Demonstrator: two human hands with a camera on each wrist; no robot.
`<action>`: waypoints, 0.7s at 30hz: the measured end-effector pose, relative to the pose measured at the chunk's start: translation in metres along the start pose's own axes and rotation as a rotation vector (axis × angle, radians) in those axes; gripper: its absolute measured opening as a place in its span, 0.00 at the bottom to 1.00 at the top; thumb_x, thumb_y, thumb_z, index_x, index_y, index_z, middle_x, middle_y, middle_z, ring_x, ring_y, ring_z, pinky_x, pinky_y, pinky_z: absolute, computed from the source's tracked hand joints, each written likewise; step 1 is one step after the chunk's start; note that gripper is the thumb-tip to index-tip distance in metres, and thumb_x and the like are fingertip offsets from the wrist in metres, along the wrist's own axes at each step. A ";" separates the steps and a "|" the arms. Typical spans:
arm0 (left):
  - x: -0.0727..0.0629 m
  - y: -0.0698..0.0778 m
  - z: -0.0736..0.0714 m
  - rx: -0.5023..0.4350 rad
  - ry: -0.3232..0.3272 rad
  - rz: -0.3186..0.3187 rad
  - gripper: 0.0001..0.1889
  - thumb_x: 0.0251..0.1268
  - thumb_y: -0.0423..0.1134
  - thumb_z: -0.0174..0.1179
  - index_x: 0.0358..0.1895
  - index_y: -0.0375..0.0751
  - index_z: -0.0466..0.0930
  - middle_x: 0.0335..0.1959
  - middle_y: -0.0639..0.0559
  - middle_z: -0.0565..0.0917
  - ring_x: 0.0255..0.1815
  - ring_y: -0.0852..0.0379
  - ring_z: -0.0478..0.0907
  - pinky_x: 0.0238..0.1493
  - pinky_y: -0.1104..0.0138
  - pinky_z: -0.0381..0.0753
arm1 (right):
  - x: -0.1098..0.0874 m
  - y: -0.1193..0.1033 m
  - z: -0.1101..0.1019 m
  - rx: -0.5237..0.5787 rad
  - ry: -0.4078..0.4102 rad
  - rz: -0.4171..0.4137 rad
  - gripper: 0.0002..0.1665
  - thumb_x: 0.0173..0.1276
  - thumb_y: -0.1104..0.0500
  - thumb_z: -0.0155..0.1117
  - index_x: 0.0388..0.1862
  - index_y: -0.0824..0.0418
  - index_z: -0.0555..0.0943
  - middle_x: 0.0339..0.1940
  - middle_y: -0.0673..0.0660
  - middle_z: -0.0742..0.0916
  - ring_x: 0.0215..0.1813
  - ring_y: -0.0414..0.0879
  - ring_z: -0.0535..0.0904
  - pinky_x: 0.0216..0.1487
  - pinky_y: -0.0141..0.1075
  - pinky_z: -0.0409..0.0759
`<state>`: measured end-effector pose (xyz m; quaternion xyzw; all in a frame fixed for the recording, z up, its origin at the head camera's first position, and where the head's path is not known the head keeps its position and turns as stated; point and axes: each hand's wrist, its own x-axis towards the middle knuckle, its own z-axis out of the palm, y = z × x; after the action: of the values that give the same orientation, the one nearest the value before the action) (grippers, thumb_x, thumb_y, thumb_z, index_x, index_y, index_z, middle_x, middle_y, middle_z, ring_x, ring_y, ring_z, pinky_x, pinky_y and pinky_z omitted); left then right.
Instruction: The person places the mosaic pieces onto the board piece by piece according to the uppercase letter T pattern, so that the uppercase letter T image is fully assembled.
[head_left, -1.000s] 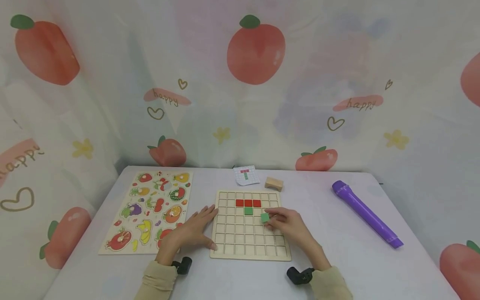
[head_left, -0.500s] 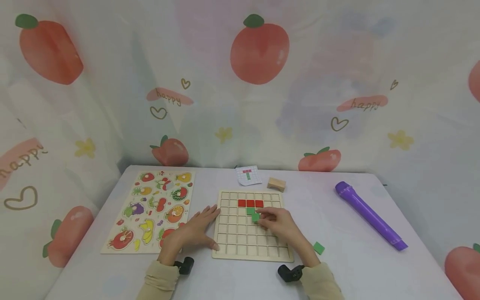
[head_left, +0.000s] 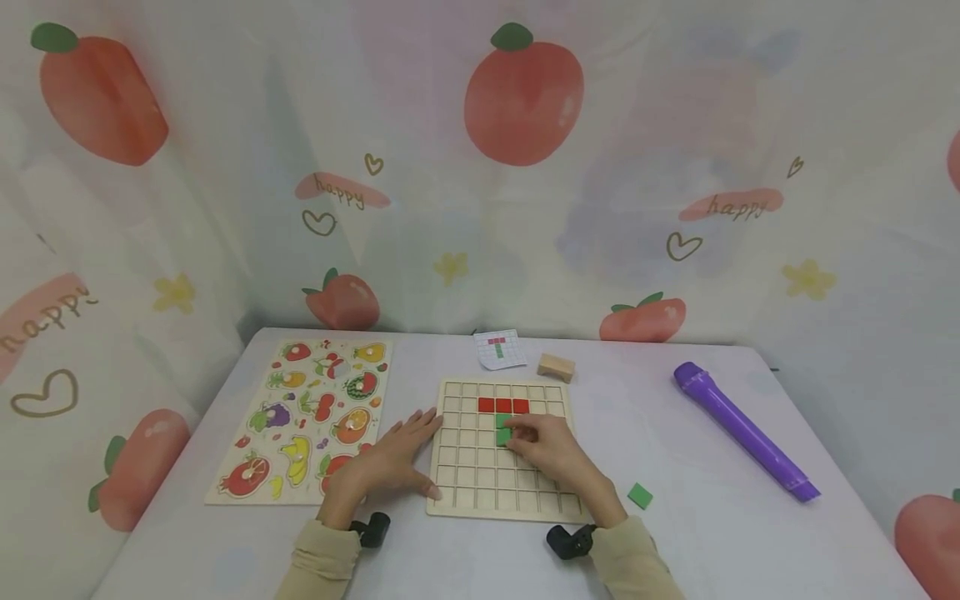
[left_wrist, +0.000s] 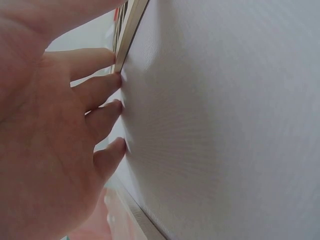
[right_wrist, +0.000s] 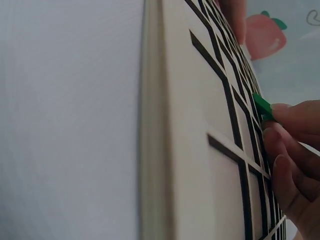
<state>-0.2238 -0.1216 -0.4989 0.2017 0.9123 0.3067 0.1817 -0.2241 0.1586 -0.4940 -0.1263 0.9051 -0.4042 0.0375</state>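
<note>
A wooden grid board lies flat before me, with a row of red tiles in its upper part. Directly below the middle red one is a green tile. My right hand pinches a second green tile by its edge, at the cell just under the first. In the right wrist view this held tile stands tilted against the grid. My left hand is spread at the board's left side, thumb at the lower left corner and fingertips along the edge.
Another green tile lies on the table right of the board. Behind the board are a pattern card with a T shape and a wooden block. A fruit puzzle board lies left, a purple microphone-shaped tube right.
My right hand has carried the green tile leftward to the cell below the first green one. The loose green tile on the table has come into view. My left hand keeps its place.
</note>
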 end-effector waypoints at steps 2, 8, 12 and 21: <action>0.002 -0.003 0.002 0.010 0.004 0.000 0.58 0.47 0.46 0.82 0.82 0.43 0.56 0.86 0.48 0.52 0.87 0.46 0.43 0.85 0.47 0.43 | 0.001 0.000 0.000 -0.008 -0.004 -0.011 0.15 0.65 0.67 0.72 0.51 0.65 0.88 0.31 0.49 0.86 0.33 0.40 0.78 0.35 0.28 0.78; 0.003 -0.007 0.004 0.004 0.020 0.017 0.58 0.46 0.46 0.83 0.82 0.42 0.57 0.85 0.47 0.53 0.87 0.45 0.44 0.85 0.46 0.44 | 0.000 0.001 0.000 -0.044 -0.008 -0.033 0.15 0.66 0.67 0.71 0.52 0.64 0.88 0.34 0.49 0.85 0.36 0.39 0.77 0.38 0.29 0.78; 0.001 -0.001 0.002 0.007 0.017 0.017 0.58 0.45 0.46 0.83 0.81 0.40 0.58 0.85 0.45 0.54 0.87 0.43 0.44 0.85 0.45 0.44 | -0.002 0.001 -0.001 -0.045 0.004 -0.029 0.16 0.66 0.67 0.71 0.53 0.63 0.87 0.38 0.51 0.86 0.38 0.39 0.80 0.40 0.30 0.81; -0.003 0.005 -0.003 -0.001 0.009 0.019 0.58 0.45 0.46 0.83 0.81 0.38 0.58 0.85 0.42 0.54 0.86 0.41 0.45 0.84 0.43 0.44 | -0.010 0.004 -0.002 -0.022 0.065 0.049 0.16 0.66 0.68 0.71 0.53 0.59 0.87 0.42 0.50 0.89 0.44 0.40 0.84 0.49 0.36 0.86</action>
<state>-0.2213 -0.1210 -0.4925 0.2091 0.9108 0.3100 0.1748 -0.2159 0.1646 -0.4957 -0.0912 0.9130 -0.3973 0.0167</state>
